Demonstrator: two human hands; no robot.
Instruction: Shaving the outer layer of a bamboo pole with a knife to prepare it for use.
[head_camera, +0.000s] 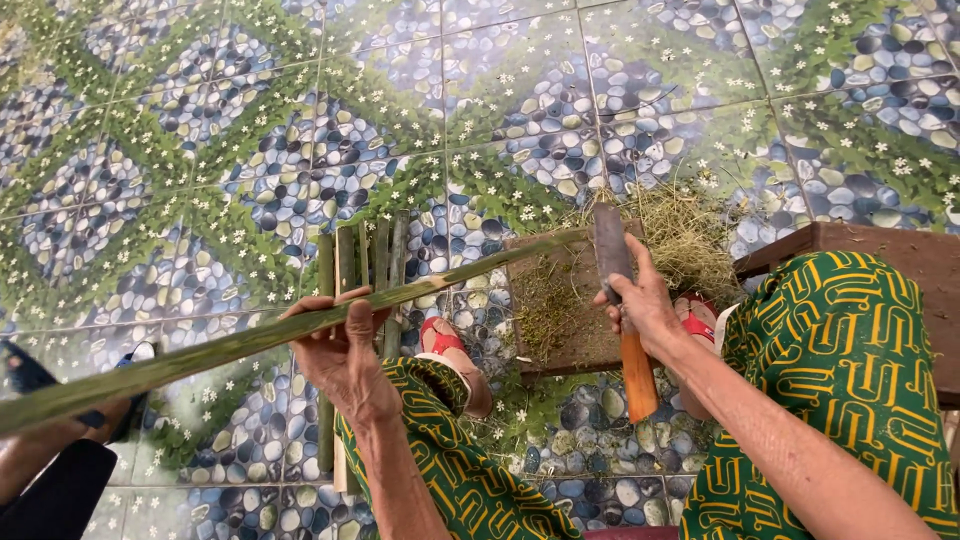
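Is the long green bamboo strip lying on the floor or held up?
Held up: the left hand grips the long green bamboo strip, which slants above the pebble-patterned tile floor.

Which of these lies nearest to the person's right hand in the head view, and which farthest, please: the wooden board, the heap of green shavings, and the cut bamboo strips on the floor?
Measured from the right hand, which grips the knife:
1. Wooden board, directly beneath and just left of the hand.
2. Heap of green shavings, just above, at the board's far edge.
3. Cut bamboo strips, far to the left, behind the left hand.
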